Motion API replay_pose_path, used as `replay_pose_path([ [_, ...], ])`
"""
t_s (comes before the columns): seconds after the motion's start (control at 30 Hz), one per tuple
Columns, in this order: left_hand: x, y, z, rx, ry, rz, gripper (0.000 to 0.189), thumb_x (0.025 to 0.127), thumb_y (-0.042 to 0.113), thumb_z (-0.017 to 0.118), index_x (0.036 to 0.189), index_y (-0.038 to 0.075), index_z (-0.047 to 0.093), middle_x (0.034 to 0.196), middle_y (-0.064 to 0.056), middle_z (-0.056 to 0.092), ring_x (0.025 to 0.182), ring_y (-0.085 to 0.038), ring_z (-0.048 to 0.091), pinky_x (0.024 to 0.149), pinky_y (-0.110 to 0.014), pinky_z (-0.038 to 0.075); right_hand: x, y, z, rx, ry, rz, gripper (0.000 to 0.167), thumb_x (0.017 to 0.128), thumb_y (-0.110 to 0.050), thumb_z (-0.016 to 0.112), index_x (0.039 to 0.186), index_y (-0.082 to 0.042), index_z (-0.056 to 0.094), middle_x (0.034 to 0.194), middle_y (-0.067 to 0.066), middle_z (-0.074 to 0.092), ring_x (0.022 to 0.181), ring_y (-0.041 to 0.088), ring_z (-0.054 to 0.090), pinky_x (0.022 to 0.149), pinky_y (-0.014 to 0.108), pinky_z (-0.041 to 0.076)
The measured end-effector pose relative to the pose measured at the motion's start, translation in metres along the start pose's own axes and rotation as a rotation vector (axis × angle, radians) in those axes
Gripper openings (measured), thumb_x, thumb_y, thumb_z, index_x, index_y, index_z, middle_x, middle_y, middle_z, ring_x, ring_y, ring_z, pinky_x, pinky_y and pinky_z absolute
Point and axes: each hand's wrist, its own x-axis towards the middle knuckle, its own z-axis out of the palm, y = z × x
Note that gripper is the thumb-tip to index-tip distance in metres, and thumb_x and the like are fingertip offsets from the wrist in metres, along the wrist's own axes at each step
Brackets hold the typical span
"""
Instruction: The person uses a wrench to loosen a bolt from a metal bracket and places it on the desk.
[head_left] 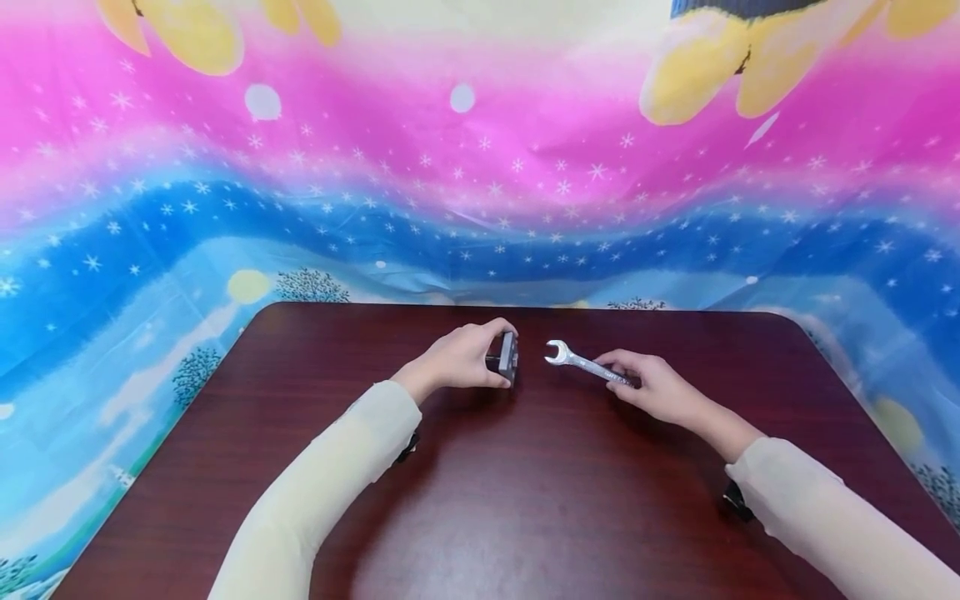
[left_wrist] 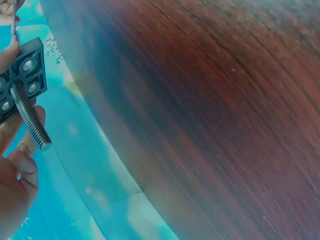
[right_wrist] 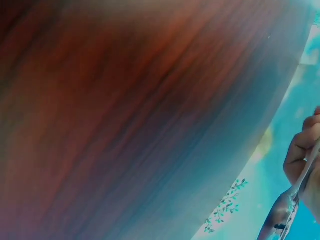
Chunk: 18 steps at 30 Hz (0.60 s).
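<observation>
While it hangs behind the table (head_left: 525, 517), backdrop (head_left: 465, 150): big printed cloth, pink top, blue/white lower w/ snowflakes, yellow shapes up top.
Table: dark reddish-brown wood-grain top, rounded far corners, glossy, light patch near the front.
Sleeves: pale, both arms; L sleeve (head_left: 330, 467) and R sleeve (head_left: 817, 500) come in from the bottom & R side.
R hand (head_left: 660, 383): over R half of table; thumb + fingers pinch the handle of wrench (head_left: 585, 365).
L hand (head_left: 465, 354): near table's far middle; thumb + fingers pinch plate (head_left: 507, 358) by opp. edges.
Wrench: silver metal, in R hand; forked end points L twd plate, gap btwn, no contact.
Plate: dark/grey, squarish, in L hand, stood on edge; one face twd wrench, other twd palm.
Threaded rod (left_wrist: 30, 115): metal, sticks out of plate's middle on palm side, seen in L wrist view.
Cuff items: small dark bits, one under L cuff (head_left: 408, 447), one under R cuff (head_left: 737, 500); details unclear.
Metal discs (left_wrist: 28, 65): small, round, set in plate recesses around rod.
</observation>
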Motion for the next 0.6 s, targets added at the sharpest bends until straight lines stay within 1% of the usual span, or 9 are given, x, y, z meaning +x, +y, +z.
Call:
replay_pose_path([
  [0.17,-0.008,0.002,-0.005,-0.044,0.091,-0.009,0.072,0.074,0.037,0.086,0.134,0.021,0.05,0.105,0.001,0.069,0.089,-0.012,0.063,0.081,-0.033,0.055,0.002,-0.012,0.004,0.058,0.118,-0.054,0.032,0.091,-0.001,0.068,0.122,-0.009,0.064,0.08,0.0,0.063,0.063,0.005,0.049,0.055,0.023,0.041],
  [0.27,-0.013,0.005,-0.008,-0.07,0.146,-0.025,0.073,0.074,0.038,0.086,0.135,0.022,0.049,0.107,0.003,0.07,0.088,-0.01,0.064,0.078,-0.033,0.055,0.004,-0.022,0.002,0.085,0.162,-0.084,0.033,0.09,-0.002,0.069,0.122,-0.008,0.064,0.081,0.002,0.064,0.066,0.006,0.053,0.058,0.022,0.041],
  [0.37,-0.018,0.01,-0.011,-0.083,0.181,-0.04,0.071,0.074,0.039,0.086,0.134,0.025,0.049,0.106,0.005,0.07,0.086,-0.008,0.064,0.073,-0.031,0.055,0.004,-0.033,0.001,0.101,0.174,-0.091,0.034,0.09,-0.003,0.07,0.123,-0.01,0.064,0.081,0.002,0.065,0.067,0.007,0.054,0.058,0.022,0.041],
  [0.43,-0.021,0.013,-0.012,-0.085,0.187,-0.042,0.071,0.075,0.039,0.086,0.134,0.026,0.049,0.105,0.006,0.07,0.086,-0.008,0.064,0.072,-0.031,0.054,0.004,-0.039,0.001,0.11,0.168,-0.092,0.033,0.09,-0.004,0.07,0.123,-0.01,0.065,0.081,0.002,0.066,0.067,0.007,0.054,0.058,0.023,0.041],
  [0.53,-0.026,0.015,-0.014,-0.099,0.191,-0.04,0.071,0.075,0.036,0.086,0.134,0.025,0.049,0.105,0.005,0.07,0.087,-0.009,0.065,0.072,-0.03,0.055,0.004,-0.045,0.002,0.119,0.142,-0.089,0.032,0.091,-0.006,0.071,0.122,-0.01,0.066,0.081,0.002,0.066,0.067,0.008,0.053,0.056,0.023,0.041],
  [0.6,-0.028,0.016,-0.017,-0.13,0.201,-0.03,0.071,0.075,0.033,0.087,0.135,0.024,0.049,0.107,0.004,0.07,0.089,-0.011,0.066,0.075,-0.031,0.056,0.005,-0.048,0.003,0.125,0.132,-0.094,0.03,0.091,-0.006,0.071,0.12,-0.01,0.067,0.08,0.001,0.065,0.066,0.008,0.052,0.054,0.023,0.041],
])
